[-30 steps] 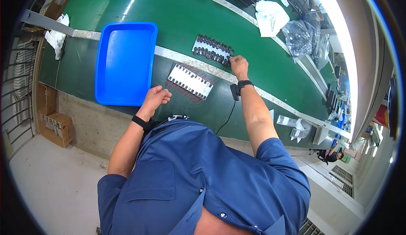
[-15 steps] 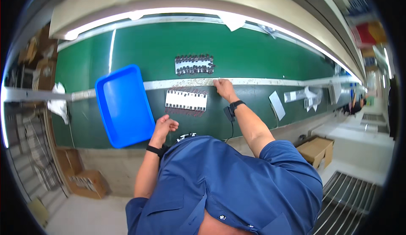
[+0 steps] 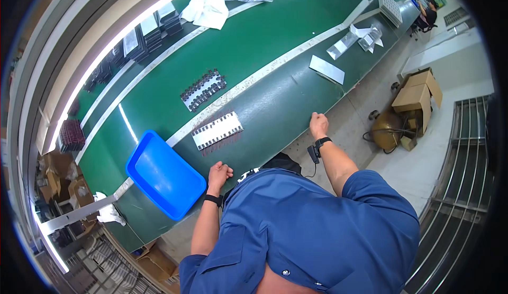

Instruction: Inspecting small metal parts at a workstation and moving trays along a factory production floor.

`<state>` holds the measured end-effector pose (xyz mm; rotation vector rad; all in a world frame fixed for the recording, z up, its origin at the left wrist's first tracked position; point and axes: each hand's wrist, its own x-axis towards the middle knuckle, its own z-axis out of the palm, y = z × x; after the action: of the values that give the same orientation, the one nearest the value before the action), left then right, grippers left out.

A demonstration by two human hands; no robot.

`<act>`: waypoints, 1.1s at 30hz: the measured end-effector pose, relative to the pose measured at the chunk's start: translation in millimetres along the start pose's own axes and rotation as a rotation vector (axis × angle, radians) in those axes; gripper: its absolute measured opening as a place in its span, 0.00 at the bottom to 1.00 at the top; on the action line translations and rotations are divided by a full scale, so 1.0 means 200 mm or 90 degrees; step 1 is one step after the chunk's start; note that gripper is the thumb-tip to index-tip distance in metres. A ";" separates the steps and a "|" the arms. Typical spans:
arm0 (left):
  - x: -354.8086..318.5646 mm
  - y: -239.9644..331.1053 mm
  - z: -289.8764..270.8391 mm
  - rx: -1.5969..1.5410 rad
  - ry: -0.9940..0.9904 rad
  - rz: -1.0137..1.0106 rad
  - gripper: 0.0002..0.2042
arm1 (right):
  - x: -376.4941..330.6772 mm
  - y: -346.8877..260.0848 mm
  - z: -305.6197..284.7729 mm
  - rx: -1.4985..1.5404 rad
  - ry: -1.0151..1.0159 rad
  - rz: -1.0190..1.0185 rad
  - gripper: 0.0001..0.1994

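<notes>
My left hand [image 3: 219,174] hovers at the near edge of the green bench with its fingers curled in; nothing shows in it. Off to the right, by the bench's front edge, my right hand [image 3: 318,124] is closed, and its palm side is hidden. Ahead of my left hand lies a white board [image 3: 217,130] with small black parts along its long edges and thin dark reddish leads sticking out. Beyond the pale rail, a second white board [image 3: 203,90] carries dense rows of dark parts. Neither hand touches a board.
A blue tray [image 3: 138,168] stands left of my left hand. A flat white panel [image 3: 326,70] and clear plastic packaging [image 3: 343,46] lie farther right. The pale rail [image 3: 262,73] runs along the bench. Cardboard boxes [image 3: 411,102] sit on the floor at right.
My view has swung to the right, so the bench now runs diagonally. My right hand has left the rail beside the boards and come back to the front edge. My left hand stays near the tray.
</notes>
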<state>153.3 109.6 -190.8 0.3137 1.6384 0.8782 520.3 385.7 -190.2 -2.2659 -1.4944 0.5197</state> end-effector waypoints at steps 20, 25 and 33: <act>-0.34 -0.79 0.02 -0.475 0.593 -0.230 0.23 | 0.53 0.04 0.12 0.251 0.111 0.345 0.30; -0.06 -0.68 -0.04 -0.741 0.669 -0.125 0.29 | 0.51 0.04 0.13 0.176 0.113 0.319 0.28; 0.01 -0.31 0.15 -0.537 0.898 -0.458 0.33 | 0.51 0.03 0.14 0.132 0.127 0.304 0.29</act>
<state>196.3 79.3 -236.5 -1.7240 2.0760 1.1571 549.2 479.9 -227.6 -2.4179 -0.7639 0.5312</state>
